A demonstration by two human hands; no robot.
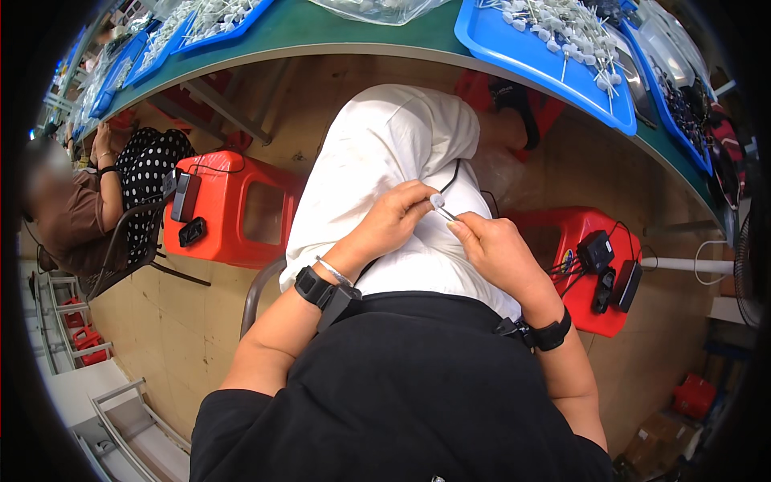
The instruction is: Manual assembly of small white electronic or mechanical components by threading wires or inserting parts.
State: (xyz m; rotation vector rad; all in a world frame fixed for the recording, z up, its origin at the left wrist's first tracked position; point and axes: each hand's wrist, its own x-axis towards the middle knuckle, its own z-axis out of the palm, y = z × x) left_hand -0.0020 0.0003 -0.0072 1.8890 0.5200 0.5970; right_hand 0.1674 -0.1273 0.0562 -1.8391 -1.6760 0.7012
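White-headed stem piece [437,201] is above the white-trousered lap [377,145], its head pinched between the left hand's [388,222] closed fingertips, thin stem in the right hand's [499,247] pinch. Likely light and stiff; the bulkier head seems the surest hold.

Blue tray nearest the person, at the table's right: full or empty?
Partly full: white-headed pieces lie heaped in the tray, but bare blue base shows along its near side.
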